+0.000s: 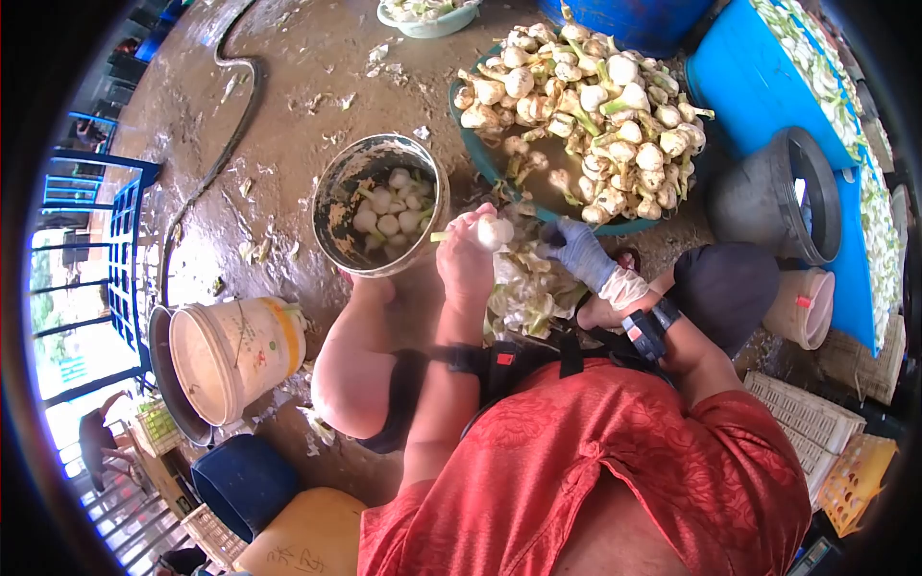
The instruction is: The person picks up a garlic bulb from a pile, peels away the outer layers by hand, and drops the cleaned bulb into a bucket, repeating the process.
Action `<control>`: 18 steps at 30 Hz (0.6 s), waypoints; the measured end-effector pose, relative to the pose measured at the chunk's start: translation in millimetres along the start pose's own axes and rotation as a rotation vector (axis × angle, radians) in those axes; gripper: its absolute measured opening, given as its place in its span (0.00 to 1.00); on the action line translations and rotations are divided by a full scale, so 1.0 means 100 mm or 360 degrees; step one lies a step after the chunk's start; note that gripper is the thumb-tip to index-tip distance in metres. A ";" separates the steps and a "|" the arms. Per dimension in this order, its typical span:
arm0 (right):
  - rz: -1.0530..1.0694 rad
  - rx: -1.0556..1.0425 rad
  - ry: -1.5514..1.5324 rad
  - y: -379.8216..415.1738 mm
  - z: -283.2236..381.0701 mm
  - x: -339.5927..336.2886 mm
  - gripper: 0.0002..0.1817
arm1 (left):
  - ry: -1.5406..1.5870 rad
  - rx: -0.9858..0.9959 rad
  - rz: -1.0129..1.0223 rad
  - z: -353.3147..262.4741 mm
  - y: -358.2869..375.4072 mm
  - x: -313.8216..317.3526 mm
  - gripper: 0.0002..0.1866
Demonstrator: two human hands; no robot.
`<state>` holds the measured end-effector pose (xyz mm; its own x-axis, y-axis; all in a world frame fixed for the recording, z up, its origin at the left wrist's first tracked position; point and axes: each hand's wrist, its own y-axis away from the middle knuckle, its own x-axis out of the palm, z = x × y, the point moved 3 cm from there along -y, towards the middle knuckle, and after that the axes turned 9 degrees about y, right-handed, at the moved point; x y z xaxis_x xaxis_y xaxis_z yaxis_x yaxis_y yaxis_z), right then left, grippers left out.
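My bare left hand [465, 257] grips a garlic bulb [495, 232], white and peeled, with its short cut stem sticking out on the left. To the right of it, my right hand [582, 255] wears a grey-blue glove with a pale cuff at the wrist. Its fingers are curled near the bulb, and what they hold is too small to make out. Below and between my hands lies a heap of garlic skins [528, 293]. A bucket [331, 226] beside my left hand contains peeled bulbs in water. Unpeeled garlic [615, 125] is piled in a green basin [477, 144] ahead.
A dark hose [230, 144] runs over the wet, muddy floor. Buckets stand around me: a white one [240, 350] at left, a grey one [759, 197] and a pinkish one [805, 298] at right. Blue sheeting [740, 72] and wicker baskets [802, 422] are on the right.
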<state>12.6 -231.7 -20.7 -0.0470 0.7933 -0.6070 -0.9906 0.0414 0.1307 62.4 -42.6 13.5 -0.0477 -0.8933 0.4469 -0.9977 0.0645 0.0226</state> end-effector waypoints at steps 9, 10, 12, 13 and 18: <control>-0.0202 -0.0317 -0.0235 -0.15 0.63 -0.09 0.08 | 0.0665 -0.0350 -0.0104 0.12 0.06 0.02 0.13; -0.0302 -0.0197 -0.0266 -0.24 0.47 -0.06 0.08 | 0.0454 -0.0234 -0.0019 0.10 0.05 0.01 0.13; -0.0309 0.0036 -0.0199 -0.33 0.24 -0.06 0.07 | 0.0570 -0.0171 0.0045 0.15 0.03 -0.02 0.11; -0.0308 0.0035 -0.0198 -0.31 0.17 -0.03 0.07 | 0.0571 -0.0170 0.0043 0.17 0.01 -0.05 0.11; 0.0052 0.0011 0.0156 -0.18 -0.22 0.25 0.09 | 0.1410 -0.0448 -0.0105 0.02 -0.03 0.00 0.09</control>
<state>26.2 -226.3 -55.2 -0.0921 0.7310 -0.6762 -0.9874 0.0207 0.1568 65.3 -44.0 11.8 0.1794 -0.2411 0.9538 -0.9428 0.2347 0.2367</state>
